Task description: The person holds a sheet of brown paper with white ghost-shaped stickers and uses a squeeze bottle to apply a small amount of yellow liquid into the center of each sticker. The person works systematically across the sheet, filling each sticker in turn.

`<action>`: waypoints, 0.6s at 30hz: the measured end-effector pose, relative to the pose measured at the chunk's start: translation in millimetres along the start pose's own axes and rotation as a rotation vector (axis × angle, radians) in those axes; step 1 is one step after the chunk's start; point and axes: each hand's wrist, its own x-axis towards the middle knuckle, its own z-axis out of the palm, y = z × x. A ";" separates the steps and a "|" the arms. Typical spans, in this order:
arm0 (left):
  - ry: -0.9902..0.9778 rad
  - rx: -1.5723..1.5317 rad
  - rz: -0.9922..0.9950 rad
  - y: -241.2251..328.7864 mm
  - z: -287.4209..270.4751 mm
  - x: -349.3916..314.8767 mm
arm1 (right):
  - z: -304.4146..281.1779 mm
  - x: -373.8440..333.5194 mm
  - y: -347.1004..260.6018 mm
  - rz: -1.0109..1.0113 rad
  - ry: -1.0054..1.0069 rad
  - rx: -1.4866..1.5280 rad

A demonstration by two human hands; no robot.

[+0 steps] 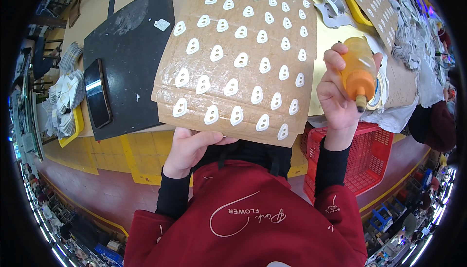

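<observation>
A brown cardboard sheet (262, 79) lies in front of me, covered with rows of small white rounded pieces (230, 87), each with two holes. My left hand (190, 146) grips the near edge of this sheet, thumb on top and fingers underneath. Raised at the right, my right hand (339, 89) is wrapped round an orange-yellow squeeze bottle (357, 65). Its dark-tipped nozzle points down and toward me, apart from the sheet.
Left of the sheet, a phone (98, 93) lies on a black board (134, 57). Stacked white pieces (68, 92) fill a yellow tray at far left. Grey cut pieces (331, 4) and another dotted sheet (372, 4) are at back right. A red plastic basket (362, 162) stands below the table's right side.
</observation>
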 end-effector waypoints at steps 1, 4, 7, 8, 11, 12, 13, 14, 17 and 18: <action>-0.005 -0.021 0.005 -0.3 -0.6 0.3 | 0.3 -0.1 -0.5 0.051 -0.113 0.135; -0.038 0.047 -0.011 -2.7 0.5 -1.4 | 2.6 -7.2 12.4 -0.270 0.247 -0.399; -0.131 0.047 -0.050 -3.4 3.5 -6.8 | 5.7 -13.8 28.3 -0.324 0.322 -0.728; -0.140 0.027 -0.038 -4.9 5.8 -8.8 | 6.2 -13.5 30.6 -0.282 0.270 -0.774; -0.145 0.115 -0.034 -4.8 9.3 -11.3 | 8.8 -11.8 36.5 -0.252 0.276 -0.906; -0.144 0.131 -0.032 -4.5 9.9 -11.4 | 9.9 -11.3 38.0 -0.244 0.279 -0.931; -0.144 0.146 -0.030 -4.2 10.5 -11.4 | 11.0 -10.8 39.3 -0.232 0.281 -0.942; -0.143 0.162 -0.029 -3.8 10.8 -11.4 | 11.2 -9.4 40.6 -0.246 0.275 -0.971; -0.113 0.189 -0.058 -3.4 11.6 -11.0 | 11.7 -7.5 42.6 -0.261 0.259 -0.998; -0.115 0.188 -0.058 -3.3 11.7 -11.1 | 11.7 -7.6 42.7 -0.258 0.259 -0.997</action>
